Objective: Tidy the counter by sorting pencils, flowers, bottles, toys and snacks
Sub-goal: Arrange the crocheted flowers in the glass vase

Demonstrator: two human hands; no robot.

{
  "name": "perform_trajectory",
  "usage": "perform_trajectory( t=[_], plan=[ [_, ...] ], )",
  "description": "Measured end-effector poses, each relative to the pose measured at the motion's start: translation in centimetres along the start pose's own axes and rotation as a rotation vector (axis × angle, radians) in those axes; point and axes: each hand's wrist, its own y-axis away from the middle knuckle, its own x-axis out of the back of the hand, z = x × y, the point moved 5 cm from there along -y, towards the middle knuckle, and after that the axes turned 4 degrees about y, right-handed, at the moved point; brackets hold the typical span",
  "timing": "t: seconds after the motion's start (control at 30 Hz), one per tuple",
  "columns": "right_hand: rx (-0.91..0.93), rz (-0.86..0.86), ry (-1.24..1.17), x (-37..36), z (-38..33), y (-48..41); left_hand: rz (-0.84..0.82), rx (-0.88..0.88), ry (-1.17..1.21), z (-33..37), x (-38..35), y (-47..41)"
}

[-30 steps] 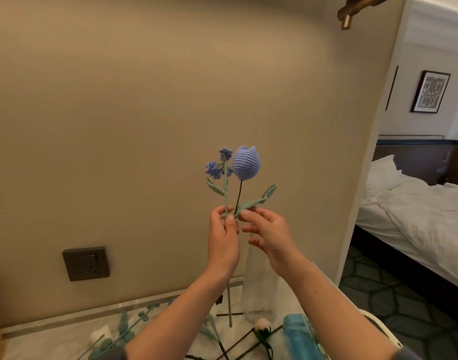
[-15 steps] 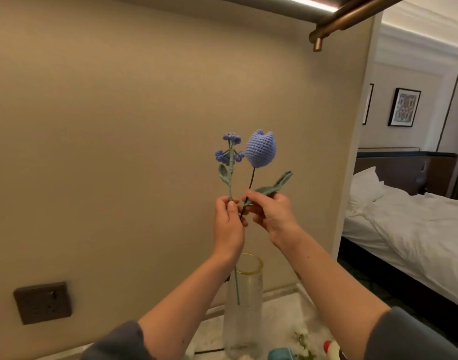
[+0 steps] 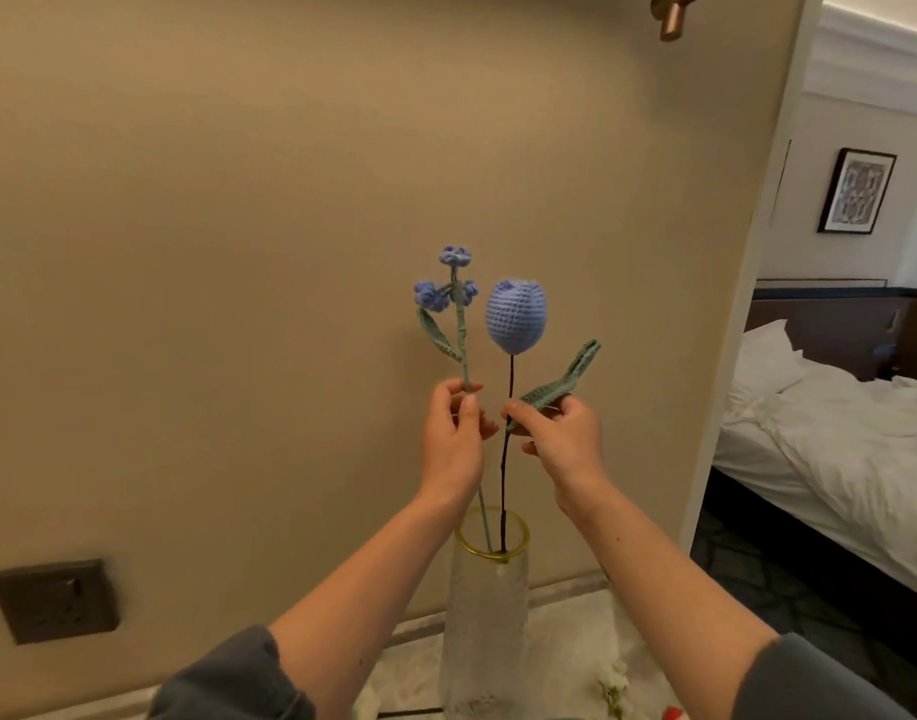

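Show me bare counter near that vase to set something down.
Bare counter shows right of the vase, bordered by the wall and the right forearm. Nearer, a white flower crowds it. Left of the vase, only a narrow strip.

Lighting: dim, warm light is spreading evenly over the beige wall (image 3: pixel 290 252). Cooler daylight is washing the white bed (image 3: pixel 835 433) at right. Shadows: falling soft and faint. Glare: a small glint is showing on the brass rod (image 3: pixel 672 18). Focus: the blue tulip (image 3: pixel 516 317) is reading sharp, while the bottom edge is blurring. Distortion: the wide-angle lens is tilting the wall's right corner.
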Motion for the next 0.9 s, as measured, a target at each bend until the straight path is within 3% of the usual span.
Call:
perform_trajectory(
  t=[0.33,0.57,0.9],
  plan=[
    [-0.235,0.036,-0.093,0.4,11.8,3.2,0.050,0.093,-0.253,-8.0,3.5,4.6],
    [-0.264,0.063,-0.144,0.3,13.2,4.5,0.001,0.184,-0.431,-10.3,4.3,5.7],
    [-0.340,0.079,-0.143,-0.2,13.4,5.6,0.040,0.339,-0.363,-10.5,4.2,6.8]
  ],
)
